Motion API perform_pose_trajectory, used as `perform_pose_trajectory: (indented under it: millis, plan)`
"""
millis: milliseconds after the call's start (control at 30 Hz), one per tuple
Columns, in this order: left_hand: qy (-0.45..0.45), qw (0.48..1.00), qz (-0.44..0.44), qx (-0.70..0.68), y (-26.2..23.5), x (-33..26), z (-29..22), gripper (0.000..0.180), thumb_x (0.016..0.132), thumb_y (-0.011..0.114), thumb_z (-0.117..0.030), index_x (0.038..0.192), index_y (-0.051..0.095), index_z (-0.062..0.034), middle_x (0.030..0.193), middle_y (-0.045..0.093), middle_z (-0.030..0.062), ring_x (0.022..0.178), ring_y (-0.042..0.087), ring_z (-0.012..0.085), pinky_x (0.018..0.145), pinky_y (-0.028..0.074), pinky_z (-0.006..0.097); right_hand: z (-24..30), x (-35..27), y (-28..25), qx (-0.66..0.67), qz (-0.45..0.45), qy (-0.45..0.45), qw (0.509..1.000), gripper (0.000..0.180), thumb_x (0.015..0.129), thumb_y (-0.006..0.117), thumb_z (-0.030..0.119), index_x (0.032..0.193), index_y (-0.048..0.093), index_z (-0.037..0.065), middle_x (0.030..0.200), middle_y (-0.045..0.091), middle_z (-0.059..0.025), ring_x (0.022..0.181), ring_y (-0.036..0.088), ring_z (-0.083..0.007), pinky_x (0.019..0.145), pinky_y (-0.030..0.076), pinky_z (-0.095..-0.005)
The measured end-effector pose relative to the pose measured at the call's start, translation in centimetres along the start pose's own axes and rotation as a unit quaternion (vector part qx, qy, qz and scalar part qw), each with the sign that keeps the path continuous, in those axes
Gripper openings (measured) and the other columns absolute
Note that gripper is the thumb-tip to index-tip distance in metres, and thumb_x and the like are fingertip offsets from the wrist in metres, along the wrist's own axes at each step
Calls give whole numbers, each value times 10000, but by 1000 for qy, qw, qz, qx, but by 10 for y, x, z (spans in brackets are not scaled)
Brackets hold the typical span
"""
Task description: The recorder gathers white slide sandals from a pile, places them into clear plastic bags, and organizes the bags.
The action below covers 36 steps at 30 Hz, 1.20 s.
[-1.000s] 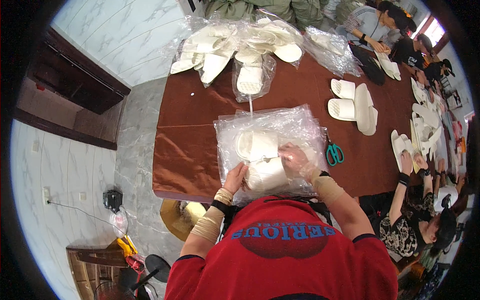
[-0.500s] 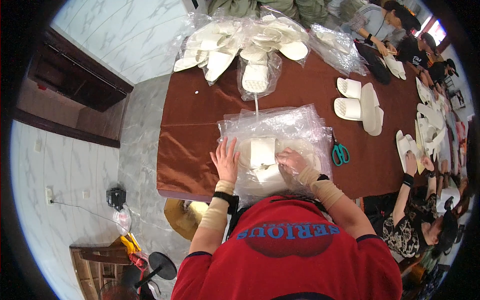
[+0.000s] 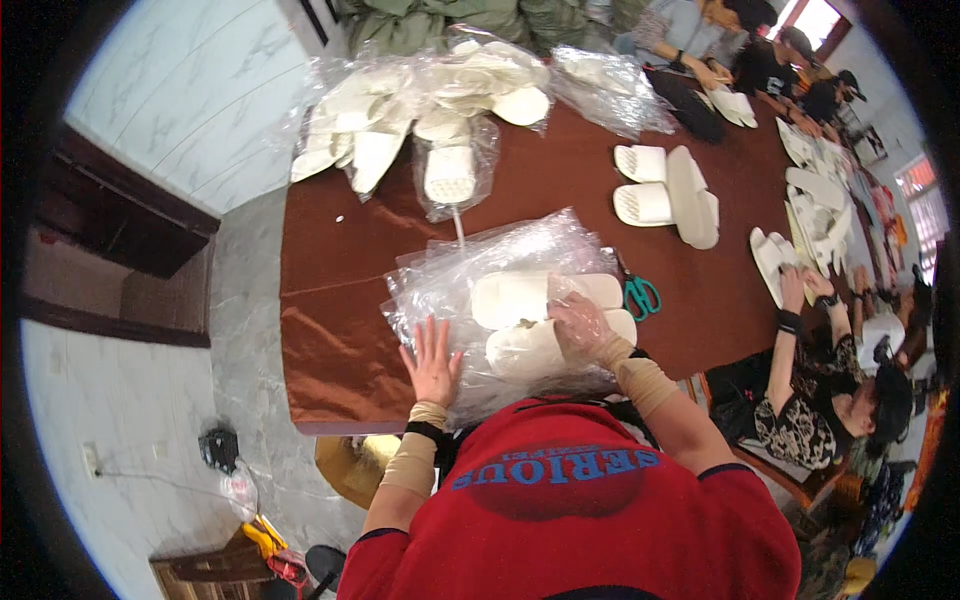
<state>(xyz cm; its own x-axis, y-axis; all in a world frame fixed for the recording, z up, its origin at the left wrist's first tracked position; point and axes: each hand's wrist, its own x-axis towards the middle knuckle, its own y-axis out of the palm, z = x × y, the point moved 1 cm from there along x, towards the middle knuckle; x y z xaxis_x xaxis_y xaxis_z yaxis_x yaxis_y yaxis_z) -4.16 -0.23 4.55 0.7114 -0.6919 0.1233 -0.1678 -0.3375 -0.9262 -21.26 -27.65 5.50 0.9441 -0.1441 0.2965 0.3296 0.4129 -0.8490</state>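
Observation:
A pair of white slide slippers [image 3: 510, 300] lies side by side on a stack of clear plastic bags [image 3: 425, 285], toward the stack's right side. My right hand [image 3: 580, 328] is closed on the pair near the straps, its fingertips partly hidden between the two slippers. To their left, my left hand [image 3: 435, 365] lies flat on the bags with its fingers spread, holding nothing. Whether a layer of film covers the slippers is hard to make out. Teal-handled scissors [image 3: 641, 298] rest at the stack's right edge, blades partly hidden.
Bagged white slippers [image 3: 375, 120] are heaped at the far left of the brown-covered table [image 3: 340, 270]. Loose white slippers [image 3: 690, 195] lie right of centre. Along the right side, co-workers handle more slippers; one person's hands [image 3: 800, 285] hold a slipper close by.
The slippers have shifted right over the bags with my right hand. My left hand has moved away from them, nearer to me. The whole view has also shifted.

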Motion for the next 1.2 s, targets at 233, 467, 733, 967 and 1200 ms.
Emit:
perform_pose_trajectory:
  millis: [233, 467, 733, 967, 1200]
  plan:
    - [-16, 998, 18, 66, 16, 2, 6, 640, 909, 489, -422, 1473, 294, -189, 1564, 172, 63, 1442, 133, 288, 1134, 103, 539, -81, -67, -111, -164, -147, 321, 921, 287, 755, 631, 80, 1041, 645, 59, 935, 634, -140, 888, 589, -344, 780, 488, -414]
    - [-21, 996, 23, 81, 17, 0, -1, 665, 902, 493, -412, 1486, 267, -185, 1569, 156, 65, 1445, 127, 283, 1140, 94, 528, 75, 40, -149, -20, -261, 136, 955, 204, 685, 578, 12, 888, 584, 24, 837, 555, -141, 761, 534, -322, 679, 459, -400]
    - [-22, 995, 26, 96, 24, 5, -7, 689, 907, 475, -425, 1481, 259, -110, 1564, 186, 54, 1445, 140, 263, 1140, 84, 525, 18, 18, 24, 41, -33, 121, 991, 141, 732, 588, 104, 868, 611, 130, 848, 624, -52, 860, 570, -282, 783, 436, -432]
    - [-51, 994, 33, 91, 10, -1, 4, 660, 912, 473, -400, 1471, 285, -103, 1563, 183, 65, 1448, 127, 262, 1141, 80, 520, -25, 29, -80, -110, -62, 206, 971, 151, 748, 572, 89, 890, 595, 134, 900, 643, -70, 908, 565, -295, 784, 410, -465]
    - [-37, 995, 70, 67, 7, 14, -15, 660, 901, 487, -368, 1467, 287, -95, 1554, 210, 81, 1445, 137, 269, 1146, 79, 512, -167, -4, -267, -143, -276, 406, 859, 265, 769, 600, 65, 1031, 634, 87, 931, 649, -140, 870, 622, -312, 742, 493, -423]
